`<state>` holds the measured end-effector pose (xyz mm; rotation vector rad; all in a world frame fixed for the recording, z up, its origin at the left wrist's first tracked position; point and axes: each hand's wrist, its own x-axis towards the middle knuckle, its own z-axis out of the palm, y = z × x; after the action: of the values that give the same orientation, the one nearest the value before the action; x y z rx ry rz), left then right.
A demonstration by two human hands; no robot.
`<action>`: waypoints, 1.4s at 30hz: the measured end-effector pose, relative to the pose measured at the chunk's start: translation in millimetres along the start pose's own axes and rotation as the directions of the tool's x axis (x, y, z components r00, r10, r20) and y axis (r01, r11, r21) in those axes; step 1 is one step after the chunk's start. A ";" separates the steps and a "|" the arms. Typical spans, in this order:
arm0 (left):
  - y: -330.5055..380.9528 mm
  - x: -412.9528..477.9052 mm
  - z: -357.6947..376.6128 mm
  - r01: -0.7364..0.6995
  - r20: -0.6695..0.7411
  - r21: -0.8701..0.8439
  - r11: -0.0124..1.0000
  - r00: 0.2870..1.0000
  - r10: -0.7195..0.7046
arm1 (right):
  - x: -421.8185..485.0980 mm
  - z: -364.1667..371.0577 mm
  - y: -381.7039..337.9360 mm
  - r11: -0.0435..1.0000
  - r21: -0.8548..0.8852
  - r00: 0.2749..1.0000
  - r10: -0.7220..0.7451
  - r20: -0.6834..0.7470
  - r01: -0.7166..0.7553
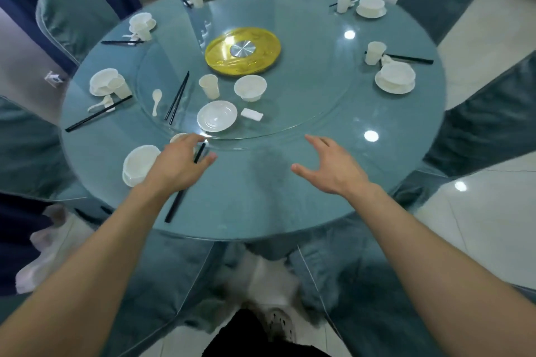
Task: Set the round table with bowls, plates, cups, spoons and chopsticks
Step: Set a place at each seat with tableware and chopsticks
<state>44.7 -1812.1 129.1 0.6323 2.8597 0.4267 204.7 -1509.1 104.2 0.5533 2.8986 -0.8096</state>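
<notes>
gleaming glass table (391, 136) — matte plate (217, 116)

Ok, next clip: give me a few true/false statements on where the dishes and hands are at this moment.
1. A loose cup, bowl, plate, spoon and chopsticks sit on the glass turntable. True.
2. The right hand holds a cup. False: it is open and empty, above bare table.
3. The left hand is over black chopsticks lying near the table edge. True.
4. The gold disc carries a stack of bowls. False: nothing stands on it.
5. A bowl on a plate sits just left of the left hand. True.
</notes>
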 end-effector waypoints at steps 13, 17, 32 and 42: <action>80.6 -115.2 42.8 0.017 -0.029 -0.021 1.000 0.999 -0.017 | -102.9 -15.7 71.1 0.992 -0.082 0.995 -0.100 0.008 0.101; 105.3 -173.5 63.5 0.072 -0.045 -0.058 0.996 0.996 -0.074 | -144.3 -24.3 89.1 0.976 -0.128 0.984 -0.170 0.061 0.177; 248.1 -245.7 108.1 0.196 -0.054 -0.064 0.979 0.978 -0.199 | -195.0 -91.8 202.2 0.945 -0.106 0.945 -0.292 0.150 0.309; 405.0 -141.4 202.2 0.339 0.024 -0.078 0.937 0.941 -0.338 | -99.7 -172.7 363.0 0.919 -0.093 0.904 -0.353 0.242 0.384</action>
<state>374.0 -1474.0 82.1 0.1189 2.8439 0.4766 432.7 -1163.5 93.2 -0.1042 2.8530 -0.6459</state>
